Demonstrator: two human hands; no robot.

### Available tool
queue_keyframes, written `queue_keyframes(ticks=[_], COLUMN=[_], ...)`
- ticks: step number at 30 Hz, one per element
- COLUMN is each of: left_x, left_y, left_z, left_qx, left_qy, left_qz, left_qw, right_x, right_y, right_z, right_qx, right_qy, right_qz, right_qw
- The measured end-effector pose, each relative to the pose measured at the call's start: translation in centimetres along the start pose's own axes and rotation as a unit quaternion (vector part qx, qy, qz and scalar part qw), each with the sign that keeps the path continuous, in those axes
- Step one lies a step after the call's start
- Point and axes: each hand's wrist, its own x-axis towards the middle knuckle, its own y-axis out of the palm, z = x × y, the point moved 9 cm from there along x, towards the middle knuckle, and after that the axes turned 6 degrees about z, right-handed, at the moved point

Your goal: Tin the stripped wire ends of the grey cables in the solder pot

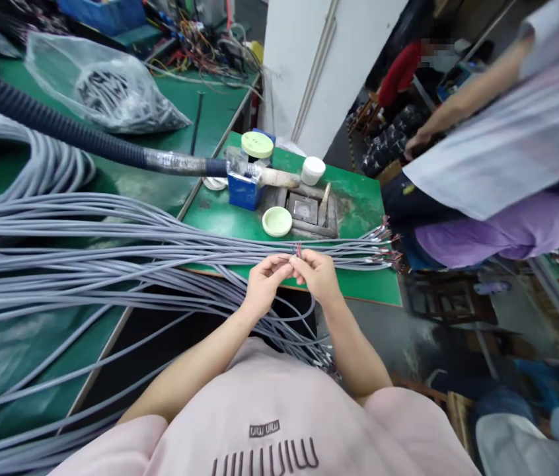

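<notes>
My left hand (261, 283) and my right hand (321, 276) are together in front of me, thumbs and fingertips meeting in a pinch on the thin reddish wire ends (298, 250) of a cable. The tips poke up between my fingers, above the near edge of the green surface (361, 201); which strand each finger has, I cannot tell. I judge the step in hand to be fine fingerwork on these strands, parting or straightening them, with the grey cables (131, 228) running past just beyond my knuckles. Their other cable ends (383, 252) fan out at the right side of the surface, some with pale markings and reddish strands. Beyond the cables stand a square metal pot (304, 210), a shallow pale green dish (277, 221) and a white tub (312, 170), with the nozzle of a ribbed hose (91, 140) near the pot. As I see it, the next move calls for a light, steady pinch and single strands kept apart, without tugging on neighbouring cables.
</notes>
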Motion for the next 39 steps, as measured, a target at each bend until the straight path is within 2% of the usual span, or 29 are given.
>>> queue_keyframes(ticks=[2,5,8,12,14,18,20,23,26,28,30,33,35,37,39], left_x=[-0.3,-0.4,-0.1,0.3,0.0,-1.3,-1.6,-1.0,-0.1,-0.3,-0.9,-1.0,-0.7,-0.7,-0.8], left_y=[0.5,0.4,-0.1,-0.6,-0.6,1.8,2.6,2.2,2.5,3.5,4.4,4.3,3.9,4.0,4.5], left_z=[0.3,-0.3,-1.8,-4.0,-5.4,-7.5,-7.5,-6.3,-3.2,-0.9,0.6,0.8,0.4,0.4,0.5], left_qx=[-0.033,-0.002,0.063,0.116,0.157,0.301,0.308,0.231,0.125,0.065,0.011,-0.011,0.017,0.042,0.058], left_qy=[-0.008,0.027,0.083,0.139,0.182,0.272,0.282,0.224,0.087,-0.022,-0.098,-0.111,-0.095,-0.095,-0.101], left_qz=[-0.010,-0.031,-0.050,-0.057,-0.063,-0.007,0.017,0.009,0.053,0.115,0.160,0.146,0.125,0.132,0.153], left_qw=[0.999,0.999,0.993,0.982,0.969,0.914,0.909,0.947,0.987,0.991,0.982,0.983,0.987,0.986,0.981], right_x=[-0.4,-0.7,-1.0,-1.9,-2.5,-3.6,-3.9,-4.3,-4.6,-4.8,-4.9,-4.8,-4.6,-4.5,-4.2], right_y=[0.1,0.0,0.0,1.3,1.6,1.1,1.0,0.8,0.7,0.7,0.5,-1.0,-3.2,-4.9,-5.2], right_z=[-0.2,-0.6,-0.9,-1.5,-2.1,-2.6,-2.4,-2.0,-2.1,-2.6,-3.0,-2.7,-1.7,-0.3,0.9], right_qx=[0.013,0.037,0.078,0.157,0.193,0.263,0.283,0.297,0.294,0.283,0.253,0.131,0.017,-0.071,-0.107], right_qy=[0.004,0.018,0.023,0.012,0.013,0.012,0.012,0.003,0.002,0.016,0.033,0.037,0.015,-0.010,-0.024], right_qz=[-0.005,-0.007,-0.003,0.049,0.049,-0.007,-0.016,-0.023,-0.035,-0.039,-0.017,0.017,-0.014,-0.053,-0.046], right_qw=[1.000,0.999,0.997,0.986,0.980,0.965,0.959,0.955,0.955,0.958,0.967,0.991,1.000,0.996,0.993])
